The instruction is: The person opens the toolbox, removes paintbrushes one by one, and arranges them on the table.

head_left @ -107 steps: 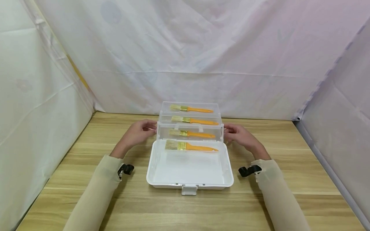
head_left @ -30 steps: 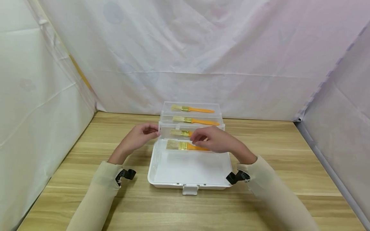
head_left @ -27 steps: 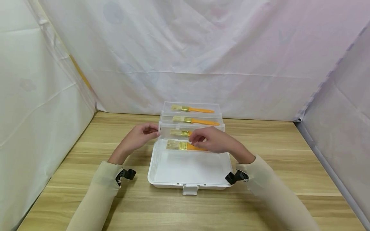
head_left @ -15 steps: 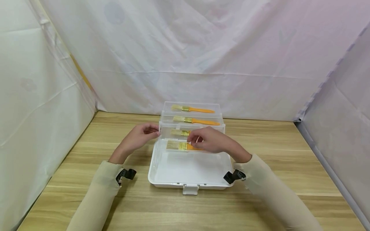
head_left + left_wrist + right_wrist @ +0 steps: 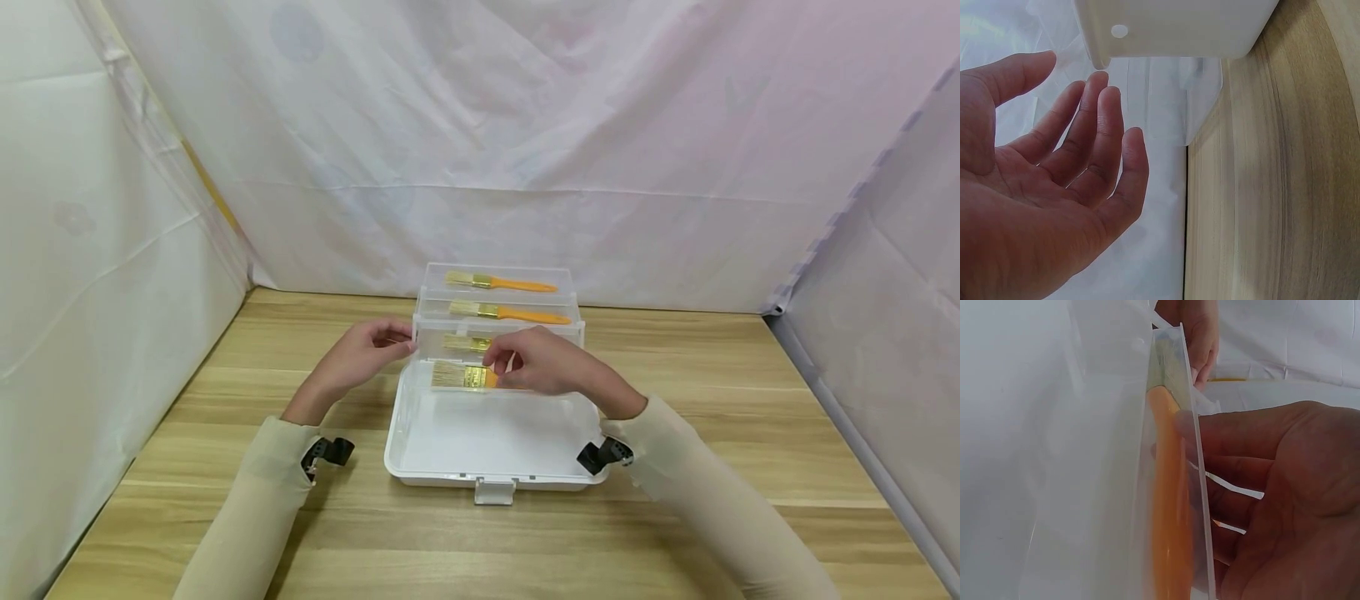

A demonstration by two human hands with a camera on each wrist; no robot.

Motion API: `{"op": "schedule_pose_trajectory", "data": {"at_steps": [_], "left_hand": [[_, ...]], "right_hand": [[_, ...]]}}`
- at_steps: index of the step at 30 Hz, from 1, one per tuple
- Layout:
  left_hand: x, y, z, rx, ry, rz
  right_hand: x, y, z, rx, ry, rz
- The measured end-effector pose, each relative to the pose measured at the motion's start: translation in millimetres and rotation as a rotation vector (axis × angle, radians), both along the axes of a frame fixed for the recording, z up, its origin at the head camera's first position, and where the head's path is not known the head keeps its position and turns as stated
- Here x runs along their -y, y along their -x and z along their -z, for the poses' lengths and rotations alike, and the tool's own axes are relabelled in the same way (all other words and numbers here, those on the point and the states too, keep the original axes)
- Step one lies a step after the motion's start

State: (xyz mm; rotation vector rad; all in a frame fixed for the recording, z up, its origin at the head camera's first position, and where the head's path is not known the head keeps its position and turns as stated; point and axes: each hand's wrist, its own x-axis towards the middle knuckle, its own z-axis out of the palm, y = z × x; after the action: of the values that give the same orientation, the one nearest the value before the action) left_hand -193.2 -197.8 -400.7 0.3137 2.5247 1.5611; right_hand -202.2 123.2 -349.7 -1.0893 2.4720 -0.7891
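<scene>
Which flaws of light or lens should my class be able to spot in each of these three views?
Head view: soft shadows beside both beige cloth sleeves on the light-brown wooden table; left wrist view: pale glare in the upper left corner, and wood grain bowing towards the right edge; right wrist view: milky, low contrast, though the orange paintbrush handle stands out.

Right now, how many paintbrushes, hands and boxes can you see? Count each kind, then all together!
Paintbrushes: 4
Hands: 2
Box with clear trays: 1
Total: 7
</scene>
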Motion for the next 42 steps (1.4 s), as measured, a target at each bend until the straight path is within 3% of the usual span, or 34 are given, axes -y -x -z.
{"op": "schedule_pose_trajectory", "data": {"at_steps": [10,20,32,42], "left_hand": [[-0.9,0.3,-1.5,0.002,-0.012,0.002],[0.4,0.9,0.8,0.003,-0.017,0.01],[1.9,0.1,1.0,0.003,-0.02,0.004],[2.3,0.6,2.7,0.007,-0.02,0.004]], "right_hand": [[1.9,-0.8,-0.8,-0.017,-0.05,0.007],[-6.0,-0.2,-6.2,-0.044,0.007,0.015],[-24.3,0.2,-13.0,0.009,0.114,0.073],[-41.8,-0.7,-10.5,0.064,0.143,0.1]]}}
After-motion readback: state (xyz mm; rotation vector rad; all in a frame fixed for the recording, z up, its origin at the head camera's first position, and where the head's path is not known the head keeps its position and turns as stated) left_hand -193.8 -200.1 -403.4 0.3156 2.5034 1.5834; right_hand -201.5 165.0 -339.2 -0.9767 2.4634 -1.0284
